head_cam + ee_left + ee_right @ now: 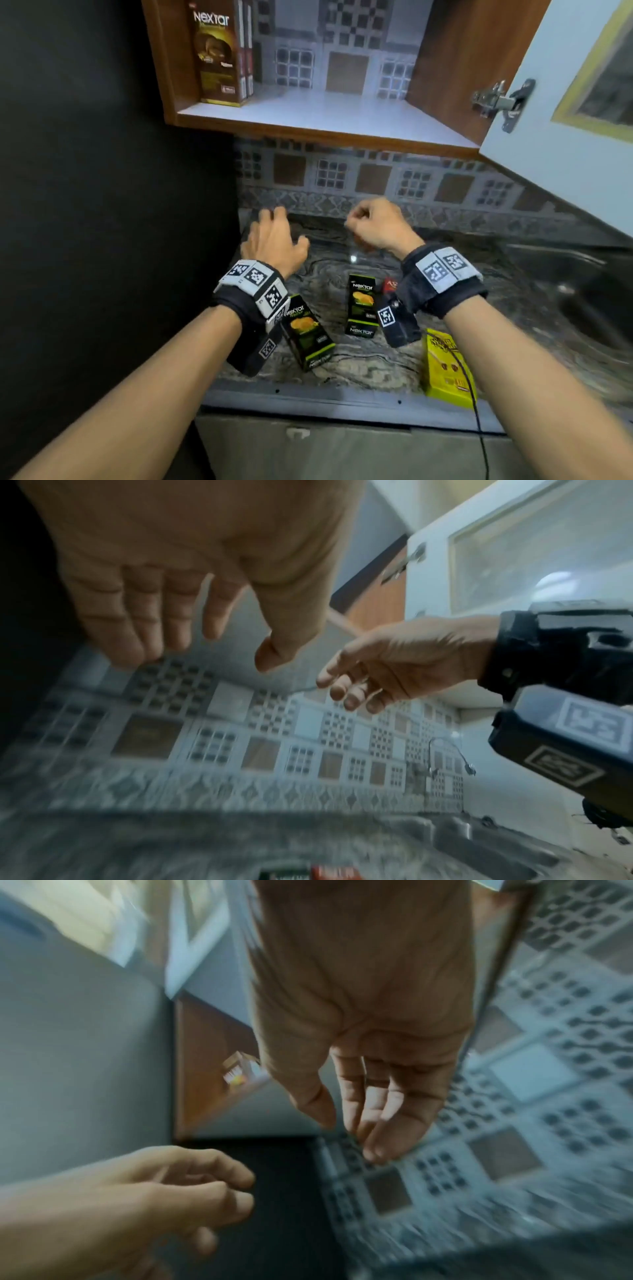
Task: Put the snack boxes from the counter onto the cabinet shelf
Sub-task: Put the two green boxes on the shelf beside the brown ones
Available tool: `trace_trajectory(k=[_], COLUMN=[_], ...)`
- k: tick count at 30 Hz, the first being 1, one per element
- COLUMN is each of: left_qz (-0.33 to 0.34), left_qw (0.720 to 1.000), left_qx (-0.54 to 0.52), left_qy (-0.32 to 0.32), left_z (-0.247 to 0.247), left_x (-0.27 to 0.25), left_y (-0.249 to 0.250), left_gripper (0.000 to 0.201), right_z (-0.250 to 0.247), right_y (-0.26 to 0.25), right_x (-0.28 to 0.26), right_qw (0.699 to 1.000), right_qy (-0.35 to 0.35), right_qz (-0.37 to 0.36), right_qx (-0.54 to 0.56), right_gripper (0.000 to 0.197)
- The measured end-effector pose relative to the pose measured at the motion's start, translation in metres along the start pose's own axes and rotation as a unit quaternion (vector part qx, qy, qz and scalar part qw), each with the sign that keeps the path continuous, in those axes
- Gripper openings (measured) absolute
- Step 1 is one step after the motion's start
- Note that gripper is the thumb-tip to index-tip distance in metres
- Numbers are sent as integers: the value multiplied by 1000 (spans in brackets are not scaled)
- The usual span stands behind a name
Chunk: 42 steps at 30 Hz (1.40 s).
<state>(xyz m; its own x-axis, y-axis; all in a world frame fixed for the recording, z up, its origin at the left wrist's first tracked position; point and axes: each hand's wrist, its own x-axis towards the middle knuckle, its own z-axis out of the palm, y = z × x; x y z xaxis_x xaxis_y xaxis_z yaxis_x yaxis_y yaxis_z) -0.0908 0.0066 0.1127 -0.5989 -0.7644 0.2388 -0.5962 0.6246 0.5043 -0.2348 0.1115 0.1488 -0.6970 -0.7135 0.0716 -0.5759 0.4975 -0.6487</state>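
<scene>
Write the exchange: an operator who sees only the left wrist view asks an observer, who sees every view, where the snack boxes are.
Operator: Is anything on the shelf?
Observer: A brown box stands upright at the left end of the shelf.
Operator: What remains on the counter?
Observer: The counter holds four: a green box, a second green box, a yellow box and a partly hidden red box.

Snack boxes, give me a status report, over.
Left hand and right hand empty above the counter. Brown boxes on the cabinet shelf; two green boxes, a yellow box still down. Path clear.
</scene>
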Motion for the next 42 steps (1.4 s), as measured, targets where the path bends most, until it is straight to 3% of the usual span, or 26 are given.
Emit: trace_trajectory(k=[3, 5, 8, 13, 17, 19, 24, 32, 38, 42], left_qz=[-90, -141, -189, -212, -203, -205, -181, -73, 21, 77], left_qw=[988, 973, 958, 944, 946, 948, 965, 996, 995, 979], left_qx=[26, 39, 68, 116, 101, 88, 58, 35, -8, -42], left_qy=[-126, -176, -205, -223, -231, -226, -179, -38, 94, 186], left_z=[61, 96, 140, 189, 202, 200, 150, -7, -120, -174], left_x=[-9, -8, 3, 25, 36, 34, 20, -24, -52, -39], left_y=[-19, -31, -44, -58, -66, -65, -48, -2, 33, 62], left_gripper=[65, 75, 75, 83, 61, 59, 61, 64, 64, 60], right_z=[40, 61, 86, 121, 136, 135, 124, 48, -36, -89], right_y=[58, 87, 122, 161, 172, 168, 139, 21, -69, -115], right_x=[16, 26, 48, 87, 100, 98, 70, -12, -66, -71], right_qw=[989, 974, 949, 934, 943, 948, 966, 993, 986, 968], right_qy=[-62, -105, -144, -167, -152, -154, -98, 37, 142, 212], right_qz=[111, 144, 158, 208, 222, 213, 193, 60, -67, -124], right_qx=[-70, -143, -232, -238, -196, -182, -141, -98, -59, -50], right_gripper=[33, 49, 68, 95, 86, 79, 82, 70, 69, 68])
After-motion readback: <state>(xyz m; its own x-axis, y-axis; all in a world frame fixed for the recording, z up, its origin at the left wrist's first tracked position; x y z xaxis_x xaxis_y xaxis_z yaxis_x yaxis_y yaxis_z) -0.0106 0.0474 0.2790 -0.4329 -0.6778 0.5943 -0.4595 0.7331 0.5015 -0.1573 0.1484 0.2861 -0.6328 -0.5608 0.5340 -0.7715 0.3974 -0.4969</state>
